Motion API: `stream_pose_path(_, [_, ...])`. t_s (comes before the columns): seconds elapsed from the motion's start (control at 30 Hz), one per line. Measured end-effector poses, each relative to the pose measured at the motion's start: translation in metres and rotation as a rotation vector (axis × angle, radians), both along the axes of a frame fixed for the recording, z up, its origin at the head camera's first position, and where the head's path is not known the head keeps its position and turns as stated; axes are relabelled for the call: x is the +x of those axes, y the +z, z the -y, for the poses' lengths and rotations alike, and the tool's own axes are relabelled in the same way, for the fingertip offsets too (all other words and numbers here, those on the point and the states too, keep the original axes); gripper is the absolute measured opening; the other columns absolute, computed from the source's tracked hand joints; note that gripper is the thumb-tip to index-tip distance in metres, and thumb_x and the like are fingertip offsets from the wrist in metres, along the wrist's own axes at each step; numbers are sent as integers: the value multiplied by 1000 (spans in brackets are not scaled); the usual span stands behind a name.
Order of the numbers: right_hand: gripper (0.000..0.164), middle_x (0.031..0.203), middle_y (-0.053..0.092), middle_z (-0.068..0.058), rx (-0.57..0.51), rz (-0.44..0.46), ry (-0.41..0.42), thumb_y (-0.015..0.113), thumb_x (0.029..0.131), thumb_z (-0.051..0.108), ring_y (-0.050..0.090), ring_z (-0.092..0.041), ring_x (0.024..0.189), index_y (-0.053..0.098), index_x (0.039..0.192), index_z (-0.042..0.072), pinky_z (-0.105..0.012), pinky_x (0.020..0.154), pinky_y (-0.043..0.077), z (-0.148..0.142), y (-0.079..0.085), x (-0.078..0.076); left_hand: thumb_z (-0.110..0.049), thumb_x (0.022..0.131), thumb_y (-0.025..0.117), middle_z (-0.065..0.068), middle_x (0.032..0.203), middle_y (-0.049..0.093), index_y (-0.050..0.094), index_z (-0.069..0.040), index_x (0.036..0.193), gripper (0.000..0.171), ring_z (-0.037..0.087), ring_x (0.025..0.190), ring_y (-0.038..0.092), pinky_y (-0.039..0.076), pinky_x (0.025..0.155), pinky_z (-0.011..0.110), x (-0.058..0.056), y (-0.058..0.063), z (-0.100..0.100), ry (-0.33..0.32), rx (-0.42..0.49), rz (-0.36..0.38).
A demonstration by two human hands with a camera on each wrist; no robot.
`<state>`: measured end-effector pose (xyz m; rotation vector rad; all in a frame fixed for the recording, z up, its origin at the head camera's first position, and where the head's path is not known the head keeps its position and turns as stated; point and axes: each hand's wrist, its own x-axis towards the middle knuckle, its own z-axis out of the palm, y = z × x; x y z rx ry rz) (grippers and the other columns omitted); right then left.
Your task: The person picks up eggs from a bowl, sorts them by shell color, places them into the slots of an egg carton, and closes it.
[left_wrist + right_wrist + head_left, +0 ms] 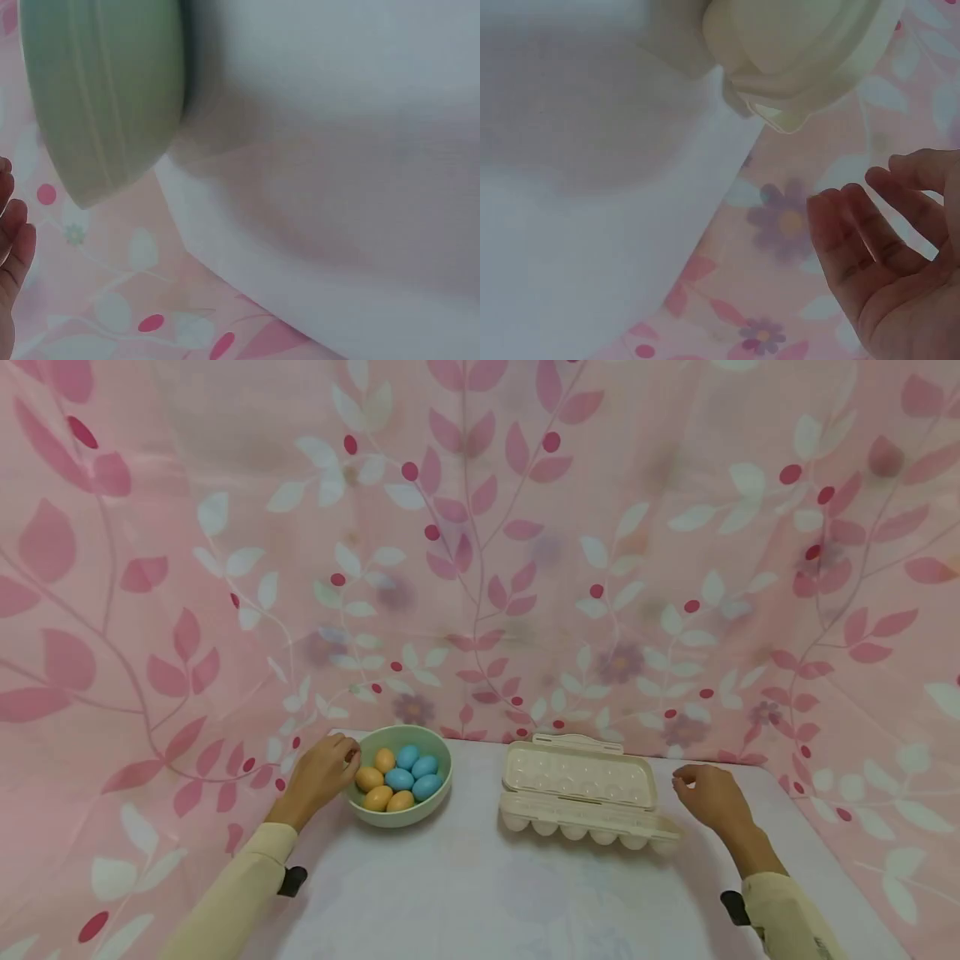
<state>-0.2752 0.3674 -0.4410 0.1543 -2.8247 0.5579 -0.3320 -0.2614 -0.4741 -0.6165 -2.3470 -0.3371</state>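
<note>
A pale green bowl [400,817] stands on the left of the table, holding several blue eggs [399,779] and several orange-tan eggs [378,797]. Close beside its left rim is my left hand [318,777], fingers loosely bent and holding nothing. The left wrist view shows its fingertips [15,225] apart from the bowl's wall. On the right lies a cream egg carton [592,810] with its lid up and rows of empty cups facing me. Just right of it hovers my right hand [716,802], empty, its fingers relaxed and slightly bent in the right wrist view.
A white table [480,893] lies beneath everything. Pink cloth [480,568] with a leaf and flower print hangs behind the table and along both sides. Dark wrist straps [292,882] show at the sleeves.
</note>
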Motion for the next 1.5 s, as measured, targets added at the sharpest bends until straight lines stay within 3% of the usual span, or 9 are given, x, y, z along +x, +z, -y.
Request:
stream_pose_path(0.1, [22, 87, 70, -19, -20, 101, -16, 63, 88, 15, 65, -32, 71, 72, 98, -3, -48, 63, 53, -3, -4, 5, -4, 79, 73, 1, 72, 55, 67, -5, 81, 6, 14, 63, 50, 47, 53, 29, 6, -6, 4, -6, 18, -28])
stream_pose_path(0.27, [30, 81, 67, -17, -102, 249, -43, 66, 88, 16, 62, -22, 52, 65, 108, -8, -34, 48, 51, -4, -20, 11, -4, 77, 74, 0, 72, 55, 67, -7, 81, 8, 14, 63, 49, 46, 51, 29, 12, -11, 8, 6, 54, -50])
stream_pose_path(0.47, [29, 69, 61, -6, -218, 345, -80, 66, 91, 18, 56, -17, 52, 66, 105, -6, -32, 47, 53, -1, -40, 17, -3, 76, 73, -1, 70, 55, 67, -7, 79, 7, 14, 62, 47, 43, 50, 28, 14, -12, 9, -1, 76, -67])
stream_pose_path(0.7, [20, 63, 57, -3, -256, 333, -98, 61, 90, 12, 53, -16, 51, 69, 96, -5, -32, 46, 49, 0, -47, 21, -2, 75, 71, -1, 68, 56, 67, -6, 77, 6, 16, 62, 47, 43, 52, 31, 16, -11, 6, -22, 90, -88])
stream_pose_path(0.9, [22, 56, 55, -3, -322, 352, -135, 54, 90, 9, 53, -15, 47, 67, 94, -8, -30, 46, 46, 0, -56, 25, -4, 76, 71, 0, 69, 58, 68, -7, 79, 4, 18, 65, 49, 44, 55, 33, 18, -9, 2, -12, 92, -54])
stream_pose_path(1.0, [23, 56, 54, -4, -354, 318, -140, 53, 91, 9, 53, -16, 46, 66, 96, -10, -31, 46, 46, 1, -60, 29, -6, 77, 71, 0, 70, 59, 68, -7, 80, 4, 18, 66, 49, 46, 57, 33, 19, -5, -1, -10, 92, -34])
stream_pose_path(1.3, [28, 76, 62, -9, -404, 260, -158, 54, 94, 10, 63, -20, 54, 56, 110, -13, -32, 49, 53, 7, -72, 47, -8, 79, 73, -2, 70, 60, 70, -8, 82, 4, 16, 66, 51, 45, 59, 32, 22, -4, -13, 1, 86, 44])
stream_pose_path(1.4, [31, 82, 64, -11, -485, 279, -175, 59, 92, 11, 65, -21, 61, 56, 113, -12, -34, 52, 56, 6, -75, 51, -9, 80, 73, -2, 72, 61, 70, -9, 83, 5, 16, 68, 52, 46, 60, 33, 26, -2, -16, 0, 88, 57])
stream_pose_path(1.5, [38, 85, 67, -10, -636, 364, -204, 66, 90, 14, 65, -21, 66, 57, 116, -12, -36, 57, 57, 1, -74, 55, -10, 80, 74, -1, 73, 61, 70, -8, 84, 6, 17, 69, 52, 48, 61, 33, 28, 1, -18, -4, 90, 63])
